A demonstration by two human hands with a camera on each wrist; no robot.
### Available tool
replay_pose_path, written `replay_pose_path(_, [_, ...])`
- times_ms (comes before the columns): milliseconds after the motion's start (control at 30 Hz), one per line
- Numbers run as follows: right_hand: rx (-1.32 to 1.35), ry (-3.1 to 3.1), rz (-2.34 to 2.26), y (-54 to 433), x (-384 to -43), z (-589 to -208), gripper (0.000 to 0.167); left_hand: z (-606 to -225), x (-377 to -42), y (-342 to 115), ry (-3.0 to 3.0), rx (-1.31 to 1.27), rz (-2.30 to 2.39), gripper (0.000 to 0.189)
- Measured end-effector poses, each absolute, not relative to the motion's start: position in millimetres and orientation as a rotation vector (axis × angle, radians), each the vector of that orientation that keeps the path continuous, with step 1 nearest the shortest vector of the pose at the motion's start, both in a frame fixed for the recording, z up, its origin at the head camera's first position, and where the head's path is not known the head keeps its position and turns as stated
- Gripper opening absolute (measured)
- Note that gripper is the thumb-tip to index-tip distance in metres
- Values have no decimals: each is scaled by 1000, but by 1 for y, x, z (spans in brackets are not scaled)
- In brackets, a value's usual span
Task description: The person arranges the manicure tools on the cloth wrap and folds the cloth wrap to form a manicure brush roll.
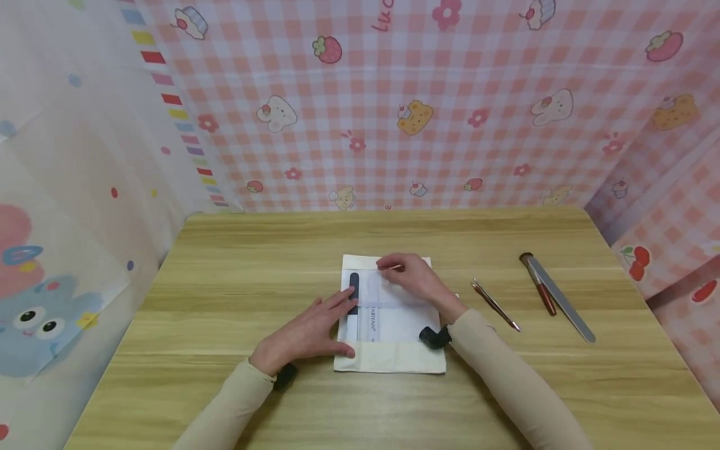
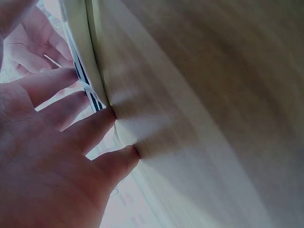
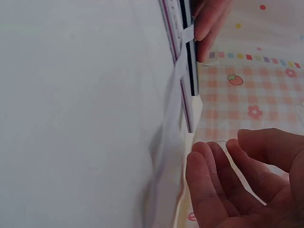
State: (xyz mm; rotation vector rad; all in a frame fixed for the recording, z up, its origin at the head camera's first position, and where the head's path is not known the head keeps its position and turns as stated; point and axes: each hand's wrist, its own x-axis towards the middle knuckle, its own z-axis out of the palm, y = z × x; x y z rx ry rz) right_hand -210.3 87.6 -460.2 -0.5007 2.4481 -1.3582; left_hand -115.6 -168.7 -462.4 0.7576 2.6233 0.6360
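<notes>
A cream cloth case point(image 1: 388, 358) lies unfolded on the wooden table, with a white elastic band point(image 3: 187, 33) across its inside. Tucked under the band at the left are a dark flat file point(image 1: 354, 284) and a pale strip lettered "FABIYAN" point(image 1: 372, 322). My left hand point(image 1: 309, 328) rests with spread fingers along the case's left edge, fingertips at the dark file. Over the upper right of the case hovers my right hand point(image 1: 415, 278). Its fingers bend loosely towards the thumb, and the right wrist view shows nothing between them.
Right of the case lies a slim dark-handled tool with metal tips point(image 1: 496, 305). Farther right, a brush with a red-brown handle point(image 1: 545, 297) lies beside a long grey file point(image 1: 565, 304), meeting near their upper ends. Patterned cloth point(image 1: 382, 125) hangs behind the table point(image 1: 242, 250).
</notes>
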Motion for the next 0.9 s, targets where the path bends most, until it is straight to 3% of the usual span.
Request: replay_pose_path(900, [-441,2536,-1495,179,-185,-424,38,-465,-115,-168,2635,783,655,95])
